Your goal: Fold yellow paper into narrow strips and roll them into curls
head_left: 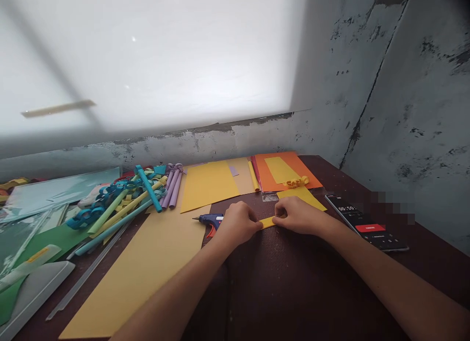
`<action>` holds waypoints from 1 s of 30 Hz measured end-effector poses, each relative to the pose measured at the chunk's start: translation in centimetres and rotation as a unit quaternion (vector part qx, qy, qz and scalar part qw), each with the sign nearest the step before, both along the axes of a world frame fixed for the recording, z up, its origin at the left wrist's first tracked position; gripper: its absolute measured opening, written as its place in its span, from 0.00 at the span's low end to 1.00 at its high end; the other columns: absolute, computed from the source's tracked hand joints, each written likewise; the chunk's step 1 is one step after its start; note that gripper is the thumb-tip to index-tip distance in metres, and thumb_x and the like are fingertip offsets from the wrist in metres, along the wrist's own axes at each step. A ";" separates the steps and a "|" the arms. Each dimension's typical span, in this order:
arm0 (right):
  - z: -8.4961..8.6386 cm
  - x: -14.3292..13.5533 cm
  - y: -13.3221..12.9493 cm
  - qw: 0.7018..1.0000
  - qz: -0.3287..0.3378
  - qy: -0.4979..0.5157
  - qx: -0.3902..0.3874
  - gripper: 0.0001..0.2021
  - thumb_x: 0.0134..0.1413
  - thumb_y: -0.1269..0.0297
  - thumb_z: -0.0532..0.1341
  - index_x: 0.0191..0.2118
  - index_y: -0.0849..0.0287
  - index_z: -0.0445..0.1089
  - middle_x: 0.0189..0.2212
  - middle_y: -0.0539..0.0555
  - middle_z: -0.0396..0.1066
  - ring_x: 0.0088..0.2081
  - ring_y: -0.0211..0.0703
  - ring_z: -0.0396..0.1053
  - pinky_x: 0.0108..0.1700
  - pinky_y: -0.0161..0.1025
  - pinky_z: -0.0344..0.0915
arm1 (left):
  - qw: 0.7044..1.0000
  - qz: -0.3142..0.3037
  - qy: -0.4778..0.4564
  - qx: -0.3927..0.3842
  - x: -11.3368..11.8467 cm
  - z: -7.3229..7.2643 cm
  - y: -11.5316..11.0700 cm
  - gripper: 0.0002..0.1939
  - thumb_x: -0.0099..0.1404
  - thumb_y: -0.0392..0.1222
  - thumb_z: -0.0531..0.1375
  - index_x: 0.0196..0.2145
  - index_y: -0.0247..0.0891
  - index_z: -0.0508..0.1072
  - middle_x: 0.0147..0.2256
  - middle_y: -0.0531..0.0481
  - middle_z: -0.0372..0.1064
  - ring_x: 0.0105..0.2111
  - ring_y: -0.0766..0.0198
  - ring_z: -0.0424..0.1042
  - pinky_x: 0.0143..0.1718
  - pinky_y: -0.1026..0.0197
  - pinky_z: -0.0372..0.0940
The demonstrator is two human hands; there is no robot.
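A small yellow paper strip [268, 223] spans the gap between my two hands, low over the dark table. My left hand [239, 222] is closed on its left end, fingers pinched. The right end sits in the pinch of my right hand [295, 214]. Just left of my left hand lies a blue glue gun [210, 219] with an orange trigger, its tip pointing left; my hand partly covers it. Beyond my right hand are a yellow paper piece [312, 200] and a cluster of yellow paper curls [298, 182].
A phone [363, 223] showing a timer lies at right. Yellow sheets [211, 182] and an orange sheet [308, 177] lie at the back. At left are purple paper rolls [172, 189], blue paper curls [106, 196] and a long tan sheet [139, 272]. A wall stands behind the table.
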State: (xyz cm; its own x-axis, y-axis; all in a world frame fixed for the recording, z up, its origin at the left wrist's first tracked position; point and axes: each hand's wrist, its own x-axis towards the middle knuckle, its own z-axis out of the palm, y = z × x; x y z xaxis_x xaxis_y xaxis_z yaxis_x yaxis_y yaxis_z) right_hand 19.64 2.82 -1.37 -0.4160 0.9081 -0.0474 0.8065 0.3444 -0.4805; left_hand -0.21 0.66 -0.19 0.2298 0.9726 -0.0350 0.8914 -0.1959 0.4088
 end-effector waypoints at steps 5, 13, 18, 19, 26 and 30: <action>-0.2 -0.3 0.2 1.000 -0.016 -0.014 0.000 0.07 0.52 0.63 0.63 0.28 0.59 0.74 0.28 0.53 0.74 0.31 0.42 0.68 0.30 0.36 0.56 | 0.999 0.025 -0.003 -0.020 0.2 0.1 0.0 0.08 0.56 0.44 0.66 0.27 0.37 0.83 0.24 0.49 0.74 0.28 0.61 0.70 0.30 0.61 0.59; -0.1 -0.5 0.4 0.999 -0.018 -0.028 -0.010 0.06 0.52 0.63 0.63 0.28 0.59 0.73 0.28 0.53 0.74 0.31 0.42 0.69 0.29 0.35 0.56 | 0.999 0.012 -0.018 -0.025 0.1 -0.5 0.5 0.06 0.56 0.42 0.66 0.26 0.38 0.82 0.24 0.48 0.74 0.29 0.61 0.71 0.31 0.61 0.60; 0.1 -0.6 0.5 0.999 -0.015 -0.031 -0.025 0.07 0.51 0.63 0.63 0.28 0.59 0.74 0.27 0.53 0.73 0.31 0.42 0.68 0.29 0.35 0.56 | 1.000 0.004 -0.015 -0.004 0.0 -0.9 0.3 0.05 0.57 0.41 0.65 0.27 0.39 0.81 0.27 0.48 0.77 0.31 0.58 0.73 0.33 0.59 0.62; 0.2 -0.6 0.5 0.999 -0.016 -0.032 -0.027 0.07 0.51 0.63 0.63 0.28 0.60 0.74 0.27 0.53 0.73 0.31 0.42 0.68 0.29 0.35 0.56 | 1.000 0.002 -0.014 0.015 0.1 -1.0 0.1 0.04 0.57 0.39 0.65 0.30 0.39 0.81 0.30 0.48 0.78 0.33 0.57 0.74 0.34 0.59 0.63; 0.7 -0.8 0.4 0.999 -0.008 -0.046 -0.023 0.07 0.51 0.63 0.63 0.27 0.60 0.73 0.26 0.54 0.74 0.31 0.43 0.69 0.28 0.36 0.55 | 0.981 -0.099 0.132 0.101 2.7 -1.5 -2.8 0.14 0.65 0.27 0.56 0.35 0.37 0.81 0.38 0.41 0.75 0.43 0.52 0.73 0.47 0.54 0.65; 0.6 -0.8 0.3 0.999 -0.016 -0.049 -0.018 0.06 0.51 0.64 0.63 0.27 0.60 0.73 0.28 0.55 0.75 0.32 0.44 0.69 0.29 0.36 0.56 | 0.963 -0.094 0.228 0.110 4.7 -1.8 -4.7 0.15 0.66 0.24 0.55 0.44 0.31 0.79 0.41 0.35 0.74 0.42 0.51 0.73 0.43 0.55 0.67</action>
